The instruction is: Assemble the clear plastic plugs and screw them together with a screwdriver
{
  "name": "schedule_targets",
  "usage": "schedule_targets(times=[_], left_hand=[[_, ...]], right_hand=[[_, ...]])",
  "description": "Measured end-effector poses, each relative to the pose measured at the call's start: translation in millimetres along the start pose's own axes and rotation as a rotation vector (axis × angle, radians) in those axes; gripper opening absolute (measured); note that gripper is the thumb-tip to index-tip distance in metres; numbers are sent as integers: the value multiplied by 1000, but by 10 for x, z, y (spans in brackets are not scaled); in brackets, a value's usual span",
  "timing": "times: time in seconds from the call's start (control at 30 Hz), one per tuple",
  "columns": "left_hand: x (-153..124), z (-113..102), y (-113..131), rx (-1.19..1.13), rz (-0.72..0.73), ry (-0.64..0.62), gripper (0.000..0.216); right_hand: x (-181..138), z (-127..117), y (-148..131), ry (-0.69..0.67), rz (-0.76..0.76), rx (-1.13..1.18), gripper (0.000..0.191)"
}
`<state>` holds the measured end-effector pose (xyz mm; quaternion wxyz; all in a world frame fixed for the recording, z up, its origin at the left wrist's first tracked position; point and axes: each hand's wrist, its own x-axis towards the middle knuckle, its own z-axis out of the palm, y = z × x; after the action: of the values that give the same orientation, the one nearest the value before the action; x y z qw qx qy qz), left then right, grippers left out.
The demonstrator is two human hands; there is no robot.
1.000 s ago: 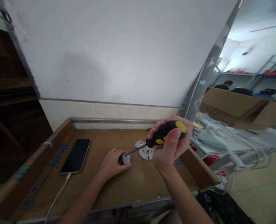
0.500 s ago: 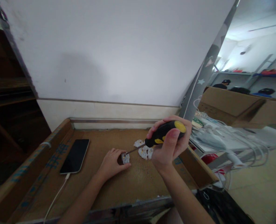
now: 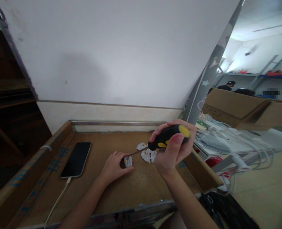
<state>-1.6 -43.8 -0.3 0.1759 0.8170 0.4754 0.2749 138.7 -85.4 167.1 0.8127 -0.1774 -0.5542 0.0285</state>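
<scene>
My right hand (image 3: 173, 149) is wrapped round the black and yellow handle of a screwdriver (image 3: 166, 137). Its thin shaft slants down to the left, and the tip rests on a small white plastic part (image 3: 128, 161). My left hand (image 3: 113, 167) lies on the brown worktop (image 3: 136, 184), with fingers curled round that part to pin it in place. Several more white parts (image 3: 147, 153) sit in a small heap just behind the shaft.
A dark phone (image 3: 76, 159) lies at the left of the worktop, with a white cable (image 3: 57, 200) running toward me. Cardboard walls rim the worktop. To the right are a cardboard box (image 3: 241, 109) and a tangle of white cables (image 3: 226, 140). People sit far off at the back right.
Nothing but small shifts: both hands keep their grip, and the screwdriver stays on the part.
</scene>
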Motion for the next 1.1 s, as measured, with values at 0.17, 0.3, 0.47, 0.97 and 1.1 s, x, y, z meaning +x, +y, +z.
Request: schedule_targets(times=[0.17,0.3,0.47,0.97,1.1], left_hand=[[-4,-3,5,6,-4,3,49],[-8,7,-5,-3,-1,23,48],[-6,6,-9,-6,-3,2,49],[3,-29,37,15,-8,8,45],[-3,-13,15,4,4,17,44]], right_hand=[[-10,-5,-16,-11,10,20,20],[-17,-9,-8,6,14,17,21],[-16,0,-26,4,-3,6,22],[-84,-8,-215,59,-1,2,21],[-84,0,-197,57,-22,7,21]])
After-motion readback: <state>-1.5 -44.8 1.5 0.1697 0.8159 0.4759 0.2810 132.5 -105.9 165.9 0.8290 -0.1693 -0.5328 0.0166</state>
